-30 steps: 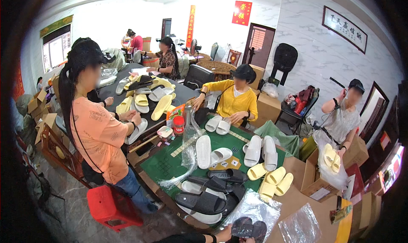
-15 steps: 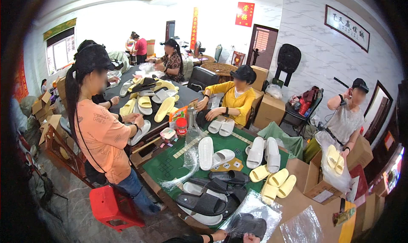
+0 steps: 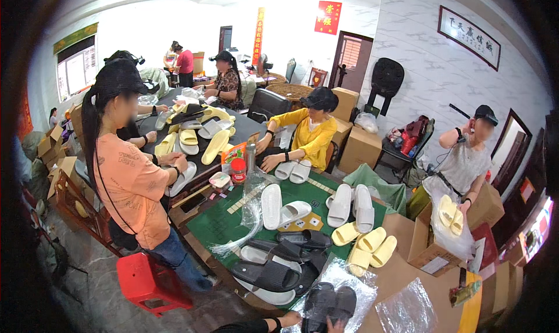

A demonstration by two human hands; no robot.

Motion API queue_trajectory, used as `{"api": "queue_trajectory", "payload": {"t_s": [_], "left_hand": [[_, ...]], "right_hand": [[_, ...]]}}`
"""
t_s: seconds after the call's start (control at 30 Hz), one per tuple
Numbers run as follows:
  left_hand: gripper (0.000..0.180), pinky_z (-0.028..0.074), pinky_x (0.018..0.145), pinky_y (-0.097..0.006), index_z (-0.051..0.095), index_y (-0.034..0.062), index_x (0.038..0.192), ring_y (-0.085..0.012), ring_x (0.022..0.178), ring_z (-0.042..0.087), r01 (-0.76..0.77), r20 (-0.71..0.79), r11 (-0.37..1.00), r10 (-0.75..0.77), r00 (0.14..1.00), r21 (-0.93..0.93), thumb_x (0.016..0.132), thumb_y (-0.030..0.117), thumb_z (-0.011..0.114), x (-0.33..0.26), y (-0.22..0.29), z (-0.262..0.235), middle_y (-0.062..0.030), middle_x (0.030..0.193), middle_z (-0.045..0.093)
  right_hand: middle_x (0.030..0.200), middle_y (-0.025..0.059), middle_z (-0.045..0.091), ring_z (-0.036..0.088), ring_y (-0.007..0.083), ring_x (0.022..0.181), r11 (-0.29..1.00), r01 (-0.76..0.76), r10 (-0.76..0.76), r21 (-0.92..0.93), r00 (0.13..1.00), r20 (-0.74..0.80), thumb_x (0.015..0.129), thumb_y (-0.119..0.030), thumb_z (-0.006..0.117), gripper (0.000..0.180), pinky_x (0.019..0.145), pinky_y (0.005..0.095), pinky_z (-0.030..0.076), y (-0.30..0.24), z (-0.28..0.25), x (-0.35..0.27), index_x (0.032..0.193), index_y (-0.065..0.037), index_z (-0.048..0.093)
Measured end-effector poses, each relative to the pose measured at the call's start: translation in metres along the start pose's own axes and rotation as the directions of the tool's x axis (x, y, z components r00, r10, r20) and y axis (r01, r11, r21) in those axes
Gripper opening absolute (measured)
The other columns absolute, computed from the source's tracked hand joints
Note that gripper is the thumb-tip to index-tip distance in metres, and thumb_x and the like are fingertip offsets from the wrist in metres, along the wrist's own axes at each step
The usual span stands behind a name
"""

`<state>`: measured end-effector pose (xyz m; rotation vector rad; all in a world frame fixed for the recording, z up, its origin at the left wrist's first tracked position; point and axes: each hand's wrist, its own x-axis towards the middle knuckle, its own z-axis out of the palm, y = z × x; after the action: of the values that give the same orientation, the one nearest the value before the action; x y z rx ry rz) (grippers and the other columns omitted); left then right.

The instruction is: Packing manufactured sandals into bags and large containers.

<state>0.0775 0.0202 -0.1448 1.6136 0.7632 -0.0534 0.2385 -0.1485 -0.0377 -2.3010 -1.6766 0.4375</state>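
At the lower edge, a pair of black slippers (image 3: 329,304) lies on or partly inside a clear shiny plastic bag (image 3: 365,277); I cannot tell which. My left hand (image 3: 289,319) is at the bag's near left edge, its fingers closed on the plastic. My right hand (image 3: 335,326), mostly cut off by the picture's edge, has its fingers on the near end of the slippers. Just left of the bag is a pile of black slippers (image 3: 273,275) with white slippers (image 3: 265,296) among and under them.
Yellow slippers (image 3: 372,240) and white slippers (image 3: 339,208) lie farther on the green-topped table (image 3: 233,216). Another plastic bag (image 3: 410,307) is at right, near an open carton (image 3: 428,248). A red stool (image 3: 148,283) stands left. Several co-workers surround the tables.
The black slippers have slid a little farther away over the bag, with my right hand following at their near end. The whole view has shifted slightly.
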Motion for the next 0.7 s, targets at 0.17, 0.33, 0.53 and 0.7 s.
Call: {"api": "queue_trajectory", "payload": {"t_s": [0.17,0.33,0.53,0.7], "left_hand": [[0.023,0.043,0.066,-0.046,0.061,0.0037,0.081,-0.0362,0.076,0.058,-0.204,0.001,0.894,0.222,0.975,0.398,0.075,0.023,0.048,0.001,-0.012,0.01,-0.0197,0.083,0.061],[0.023,0.043,0.066,-0.046,0.06,0.0043,0.08,-0.0361,0.077,0.058,-0.17,0.001,0.915,0.182,0.983,0.366,0.075,0.023,0.049,0.005,-0.015,0.013,-0.0189,0.083,0.061],[0.021,0.042,0.066,-0.046,0.06,0.0052,0.079,-0.036,0.077,0.058,-0.075,-0.063,0.954,0.097,0.993,0.292,0.074,0.022,0.049,0.005,-0.017,0.013,-0.0178,0.082,0.061],[0.019,0.043,0.066,-0.045,0.059,0.0062,0.079,-0.0352,0.078,0.058,-0.077,-0.056,0.945,0.099,0.993,0.317,0.073,0.021,0.049,-0.027,0.021,-0.001,-0.0169,0.082,0.061]], "right_hand": [[0.136,0.0392,0.005,0.006,0.0536,0.127,0.993,0.049,-0.022,-0.111,0.973,0.232,0.051,-0.049,0.078,0.116,0.102,0.0572,0.012,-0.032,-0.024,0.008,0.142,-0.023,0.01],[0.134,0.0407,0.011,0.012,0.0522,0.127,0.972,0.113,-0.062,-0.206,0.969,0.239,0.052,-0.047,0.078,0.11,0.101,0.0576,0.015,-0.043,-0.03,0.004,0.141,-0.021,0.018],[0.136,0.0302,0.024,0.031,0.0474,0.118,0.993,-0.053,0.048,-0.106,0.998,-0.049,0.066,-0.048,0.068,0.083,0.096,0.0572,0.024,-0.044,-0.001,0.021,0.133,-0.012,0.035],[0.137,0.0255,0.027,0.035,0.0439,0.117,0.985,-0.137,0.12,-0.101,0.979,-0.163,0.068,-0.052,0.063,0.084,0.095,0.0541,0.027,-0.063,-0.013,0.043,0.132,-0.006,0.034]]}}
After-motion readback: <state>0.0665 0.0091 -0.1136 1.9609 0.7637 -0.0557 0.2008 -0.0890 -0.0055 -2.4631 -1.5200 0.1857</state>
